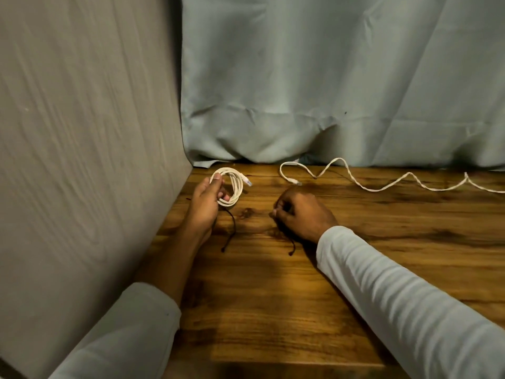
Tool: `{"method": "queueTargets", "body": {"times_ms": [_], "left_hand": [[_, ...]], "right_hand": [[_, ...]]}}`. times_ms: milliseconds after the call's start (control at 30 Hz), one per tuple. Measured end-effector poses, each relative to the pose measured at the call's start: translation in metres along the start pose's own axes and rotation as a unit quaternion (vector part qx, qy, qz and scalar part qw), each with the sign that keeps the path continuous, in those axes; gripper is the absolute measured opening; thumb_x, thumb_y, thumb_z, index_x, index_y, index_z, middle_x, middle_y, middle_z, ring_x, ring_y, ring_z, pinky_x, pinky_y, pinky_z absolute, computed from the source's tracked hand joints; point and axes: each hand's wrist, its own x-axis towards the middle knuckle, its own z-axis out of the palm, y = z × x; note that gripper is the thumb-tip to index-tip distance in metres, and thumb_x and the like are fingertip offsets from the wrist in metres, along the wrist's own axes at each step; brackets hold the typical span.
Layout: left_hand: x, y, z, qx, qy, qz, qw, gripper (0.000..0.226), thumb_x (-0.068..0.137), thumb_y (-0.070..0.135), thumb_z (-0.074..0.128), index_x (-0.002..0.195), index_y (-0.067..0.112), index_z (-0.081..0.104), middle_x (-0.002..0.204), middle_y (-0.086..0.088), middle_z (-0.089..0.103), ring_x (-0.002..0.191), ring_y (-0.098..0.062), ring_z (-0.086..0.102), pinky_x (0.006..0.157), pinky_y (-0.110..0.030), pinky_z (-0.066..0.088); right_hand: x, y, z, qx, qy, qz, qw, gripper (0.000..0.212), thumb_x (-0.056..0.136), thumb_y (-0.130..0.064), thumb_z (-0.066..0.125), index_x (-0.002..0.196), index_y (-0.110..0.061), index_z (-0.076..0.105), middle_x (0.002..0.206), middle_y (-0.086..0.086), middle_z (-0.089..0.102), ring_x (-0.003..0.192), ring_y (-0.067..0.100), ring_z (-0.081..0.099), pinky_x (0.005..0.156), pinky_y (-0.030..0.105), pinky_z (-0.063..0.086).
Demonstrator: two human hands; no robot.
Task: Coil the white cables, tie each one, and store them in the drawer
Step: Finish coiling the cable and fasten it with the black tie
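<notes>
My left hand (205,201) grips a coiled white cable (236,186) just above the wooden table (273,296), near the left wall; the coil's clear plug sticks out to the right. A thin black tie (232,228) lies on the table just below that hand. My right hand (302,214) rests knuckles-up on the table with fingers curled; a second black tie (293,248) trails out from under it, seemingly pinched. A second white cable (382,187) lies uncoiled in loose waves along the table's back edge, with its plug just beyond my right hand.
A grey fabric-covered wall (82,146) closes off the left side. A pale blue curtain (328,91) hangs behind the table. The table's front edge runs along the bottom of the view. No drawer is in view.
</notes>
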Motion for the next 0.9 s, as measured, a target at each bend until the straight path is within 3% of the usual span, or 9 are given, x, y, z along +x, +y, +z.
{"method": "queueTargets", "body": {"times_ms": [100, 300, 667, 767, 900], "left_hand": [[-0.005, 0.003, 0.009, 0.001, -0.019, -0.004, 1.0, 0.026, 0.111, 0.03, 0.046, 0.094, 0.016, 0.061, 0.056, 0.014, 0.054, 0.062, -0.008, 0.05, 0.062, -0.022, 0.047], [-0.011, 0.008, 0.022, 0.012, -0.038, -0.003, 0.999, 0.027, 0.111, 0.029, 0.045, 0.096, 0.017, 0.063, 0.054, 0.015, 0.055, 0.064, -0.008, 0.051, 0.066, -0.026, 0.046], [-0.005, 0.005, 0.089, 0.004, -0.097, -0.004, 0.995, 0.027, 0.111, 0.027, 0.046, 0.09, 0.017, 0.06, 0.049, 0.013, 0.053, 0.062, -0.009, 0.051, 0.063, -0.023, 0.047], [-0.007, -0.002, 0.126, 0.006, -0.121, -0.014, 0.993, 0.028, 0.111, 0.025, 0.045, 0.088, 0.017, 0.059, 0.048, 0.012, 0.05, 0.054, -0.005, 0.05, 0.055, -0.017, 0.047], [-0.013, -0.024, 0.176, 0.028, -0.169, -0.029, 0.985, 0.031, 0.111, 0.028, 0.046, 0.086, 0.017, 0.059, 0.053, 0.01, 0.046, 0.052, -0.005, 0.051, 0.055, -0.018, 0.045]], "right_hand": [[0.0, -0.001, 0.0, -0.015, 0.0, 0.022, 1.0, 0.025, 0.094, -0.051, 0.068, 0.101, -0.027, 0.068, 0.097, -0.004, 0.07, 0.091, 0.019, 0.064, 0.079, 0.035, 0.054], [0.0, 0.007, -0.001, -0.026, 0.018, 0.049, 0.998, 0.013, 0.097, -0.033, 0.067, 0.108, -0.027, 0.07, 0.111, 0.004, 0.072, 0.103, 0.026, 0.065, 0.085, 0.038, 0.055], [-0.042, 0.097, -0.049, -0.017, 0.02, 0.127, 0.992, 0.015, 0.088, -0.026, 0.068, 0.1, -0.035, 0.069, 0.104, -0.003, 0.076, 0.101, 0.023, 0.07, 0.089, 0.042, 0.058], [-0.059, 0.124, -0.062, -0.025, 0.038, 0.145, 0.988, 0.02, 0.088, -0.02, 0.062, 0.092, -0.038, 0.069, 0.091, -0.01, 0.077, 0.096, 0.017, 0.072, 0.087, 0.038, 0.058], [-0.082, 0.151, -0.081, -0.04, 0.046, 0.179, 0.982, 0.025, 0.088, -0.014, 0.063, 0.093, -0.038, 0.068, 0.09, -0.015, 0.071, 0.098, 0.015, 0.07, 0.089, 0.034, 0.056]]}}
